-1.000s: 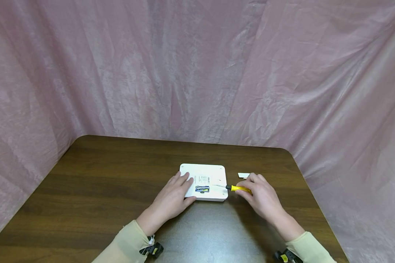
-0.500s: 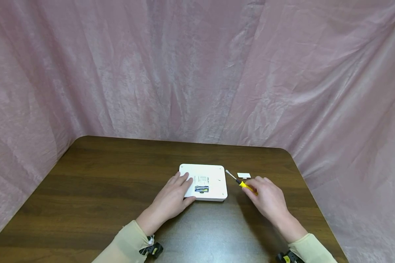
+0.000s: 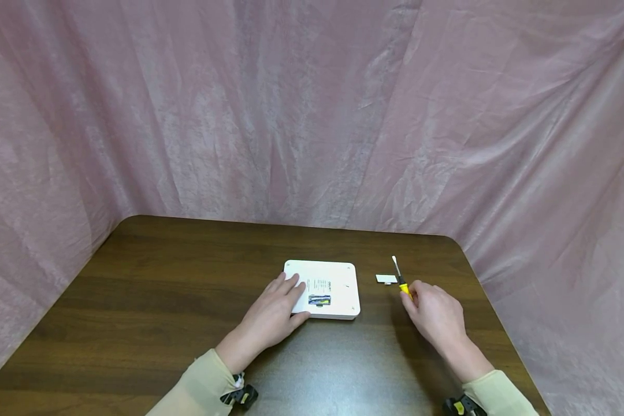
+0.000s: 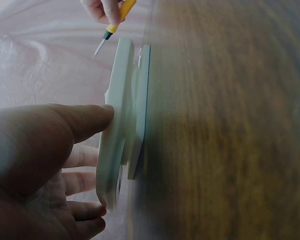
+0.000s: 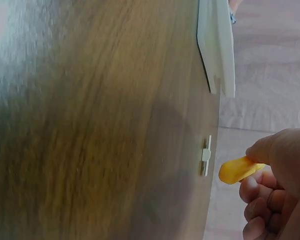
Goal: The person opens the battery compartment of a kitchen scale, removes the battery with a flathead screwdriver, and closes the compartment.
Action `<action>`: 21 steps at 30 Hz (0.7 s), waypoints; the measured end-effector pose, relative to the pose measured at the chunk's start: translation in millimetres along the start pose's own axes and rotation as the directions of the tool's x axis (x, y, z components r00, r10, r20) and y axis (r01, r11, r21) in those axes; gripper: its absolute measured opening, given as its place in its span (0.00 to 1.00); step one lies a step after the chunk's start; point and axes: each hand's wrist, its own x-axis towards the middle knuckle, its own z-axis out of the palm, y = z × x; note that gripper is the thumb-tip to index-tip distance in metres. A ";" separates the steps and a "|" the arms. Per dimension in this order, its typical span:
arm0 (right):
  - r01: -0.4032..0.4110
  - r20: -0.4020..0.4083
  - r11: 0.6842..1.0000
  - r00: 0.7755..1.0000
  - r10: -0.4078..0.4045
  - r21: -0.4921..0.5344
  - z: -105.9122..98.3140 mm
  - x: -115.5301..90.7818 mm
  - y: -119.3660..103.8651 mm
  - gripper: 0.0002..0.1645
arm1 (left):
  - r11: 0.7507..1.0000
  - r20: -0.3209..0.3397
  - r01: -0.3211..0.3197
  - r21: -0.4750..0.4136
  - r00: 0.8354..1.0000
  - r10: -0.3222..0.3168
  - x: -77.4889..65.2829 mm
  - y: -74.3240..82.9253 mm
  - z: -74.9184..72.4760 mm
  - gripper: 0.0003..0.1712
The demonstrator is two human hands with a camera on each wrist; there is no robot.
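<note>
A white, flat, rounded-square device (image 3: 343, 283) lies on the table with its label side up. Batteries (image 3: 319, 300) show in its uncovered compartment. My left hand (image 3: 270, 315) rests on its left part, fingers fairly straight on top; in the left wrist view the thumb (image 4: 90, 120) touches the near edge. To the right of the device, my right hand (image 3: 437, 312) holds a yellow-handled screwdriver (image 3: 403, 286) between thumb and fingers, its shaft pointing away from me. Just left of the screwdriver lies a small white battery cover (image 3: 385, 279), apart from the hand.
The brown wooden table (image 3: 187, 277) has rounded far corners. Pink curtains (image 3: 291, 115) hang behind it and at both sides. Light glares on the tabletop between the forearms.
My right hand has drawn back to the right with the screwdriver, away from the device, and the shaft has swung from pointing left to pointing away. The left hand stays put.
</note>
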 end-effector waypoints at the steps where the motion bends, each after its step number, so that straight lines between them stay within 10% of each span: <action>1: -0.010 0.013 1.000 1.000 0.010 -0.008 0.0 0.7 1.8 0.14 | 1.000 -0.001 -0.001 0.002 1.000 0.001 0.1 -0.1 0.2 0.39; 21: -0.137 0.235 0.986 0.959 0.156 -0.098 3.7 8.0 41.7 0.15 | 1.000 -0.017 -0.014 0.008 1.000 0.014 0.2 -1.2 1.9 0.38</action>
